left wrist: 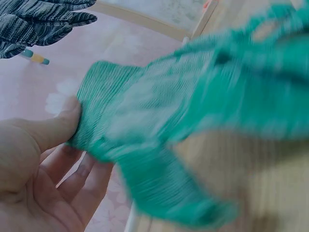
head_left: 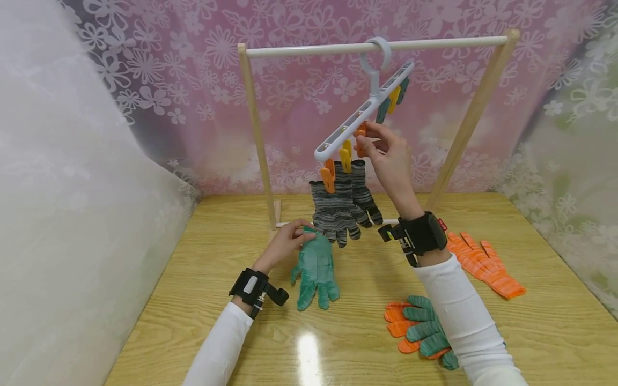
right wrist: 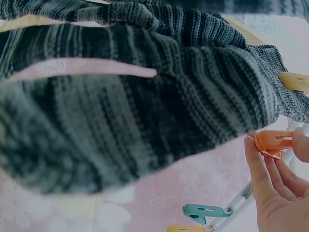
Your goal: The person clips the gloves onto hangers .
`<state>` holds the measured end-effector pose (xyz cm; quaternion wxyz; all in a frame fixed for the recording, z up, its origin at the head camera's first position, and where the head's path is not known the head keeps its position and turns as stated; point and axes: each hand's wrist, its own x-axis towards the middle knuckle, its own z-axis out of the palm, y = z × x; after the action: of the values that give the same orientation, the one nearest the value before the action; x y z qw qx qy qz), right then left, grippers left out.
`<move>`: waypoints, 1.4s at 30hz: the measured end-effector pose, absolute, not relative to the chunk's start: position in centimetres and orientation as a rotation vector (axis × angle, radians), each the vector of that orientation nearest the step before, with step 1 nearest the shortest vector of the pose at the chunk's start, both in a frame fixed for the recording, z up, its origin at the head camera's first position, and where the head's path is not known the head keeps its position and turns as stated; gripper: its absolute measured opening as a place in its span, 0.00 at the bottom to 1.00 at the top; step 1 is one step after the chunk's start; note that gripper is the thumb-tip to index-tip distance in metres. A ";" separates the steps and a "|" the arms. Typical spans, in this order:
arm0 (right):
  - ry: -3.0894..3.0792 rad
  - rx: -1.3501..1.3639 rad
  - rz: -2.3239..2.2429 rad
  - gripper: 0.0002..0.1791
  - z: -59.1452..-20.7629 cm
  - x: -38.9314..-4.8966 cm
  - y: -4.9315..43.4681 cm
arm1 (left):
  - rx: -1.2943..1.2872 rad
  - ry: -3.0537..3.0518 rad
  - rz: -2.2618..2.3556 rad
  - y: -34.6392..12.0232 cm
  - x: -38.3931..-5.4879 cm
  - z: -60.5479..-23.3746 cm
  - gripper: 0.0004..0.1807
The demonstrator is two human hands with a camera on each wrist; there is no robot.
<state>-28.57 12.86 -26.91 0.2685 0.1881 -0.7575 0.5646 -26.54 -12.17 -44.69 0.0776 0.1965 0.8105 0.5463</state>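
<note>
My left hand (head_left: 286, 244) pinches a green knit glove (head_left: 316, 268) by its cuff, and the glove's fingers hang down over the table. In the left wrist view that glove (left wrist: 154, 101) is blurred, with the thumb on one face of the cuff. Higher up, my right hand (head_left: 392, 155) pinches an orange clip (right wrist: 274, 140) under the white hanger (head_left: 345, 126). Two black-and-grey striped gloves (head_left: 333, 209) hang from the hanger beside it. An orange clip (head_left: 328, 179) and a yellow clip (head_left: 345, 157) are at their cuffs.
The hanger hooks over a white rail (head_left: 309, 51) on a wooden-legged stand (head_left: 256, 123). Teal and yellow clips (head_left: 394, 99) line its far end. An orange glove (head_left: 485, 265) lies on the table (head_left: 212, 321) at right; orange and green gloves (head_left: 425, 329) lie stacked near the right sleeve.
</note>
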 end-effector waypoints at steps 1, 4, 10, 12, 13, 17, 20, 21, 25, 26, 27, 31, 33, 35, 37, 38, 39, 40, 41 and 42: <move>-2.046 0.505 1.518 0.22 -26.9 -28.6 12.9 | 0.572 2.445 1.643 -12.1 -26.7 -44.5 0.16; -2.051 0.508 1.508 0.22 -26.8 -28.5 12.9 | 0.519 2.500 1.646 -12.0 -27.1 -43.9 0.16; -2.062 0.518 1.476 0.22 -26.8 -28.6 13.0 | 0.523 2.529 1.681 -11.7 -28.5 -42.8 0.16; -2.065 0.518 1.463 0.22 -26.8 -28.7 13.0 | 0.550 2.533 1.695 -11.5 -29.0 -42.4 0.16; -2.067 0.516 1.458 0.22 -26.8 -28.7 13.0 | 0.562 2.537 1.699 -11.4 -29.2 -42.2 0.16; -2.079 0.512 1.429 0.22 -26.8 -28.8 13.0 | 0.587 2.559 1.731 -10.9 -29.9 -41.5 0.20; -2.088 0.507 1.415 0.22 -26.8 -28.8 13.1 | 0.630 2.562 1.751 -10.5 -30.3 -40.9 0.25; -2.091 0.505 1.412 0.22 -26.8 -28.8 13.1 | 0.659 2.548 1.765 -10.3 -30.4 -40.8 0.25; -2.105 0.499 1.404 0.22 -26.7 -28.8 13.1 | 0.764 2.487 1.841 -9.8 -31.1 -40.3 0.22; -2.107 0.500 1.402 0.22 -26.7 -28.8 13.1 | 0.776 2.480 1.846 -9.8 -31.2 -40.1 0.19; -2.108 0.502 1.403 0.22 -26.7 -28.8 13.1 | 0.773 2.495 1.842 -9.7 -31.3 -39.9 0.13; -2.100 0.516 1.410 0.22 -26.8 -28.9 13.0 | 0.657 2.586 1.789 -9.2 -31.5 -39.0 0.04; -2.095 0.523 1.418 0.22 -26.9 -29.0 13.0 | 0.589 2.626 1.750 -9.0 -31.6 -38.5 0.03; -2.085 0.526 1.431 0.21 -26.8 -29.0 13.0 | 0.572 2.641 1.741 -8.6 -31.9 -37.9 0.04; -2.070 0.531 1.443 0.21 -26.8 -29.1 12.9 | 0.607 2.675 1.728 -8.3 -32.2 -37.3 0.10; -2.066 0.534 1.449 0.21 -26.8 -29.1 12.9 | 0.625 2.682 1.733 -8.2 -32.3 -37.0 0.12; -2.061 0.537 1.455 0.21 -26.7 -29.1 12.9 | 0.654 2.677 1.745 -8.2 -32.4 -36.6 0.15; -2.059 0.540 1.464 0.21 -26.7 -29.1 12.8 | 0.676 2.670 1.763 -8.1 -32.5 -36.3 0.17; -2.057 0.543 1.470 0.21 -26.7 -29.1 12.8 | 0.696 2.645 1.789 -8.1 -32.5 -36.0 0.19; -2.056 0.546 1.476 0.21 -26.7 -29.1 12.8 | 0.713 2.610 1.821 -8.0 -32.6 -35.7 0.19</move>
<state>-29.11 12.76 -26.74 0.2728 0.2027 -0.7640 0.5485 -32.57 -8.04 -35.65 -0.0602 0.2183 0.7988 0.5574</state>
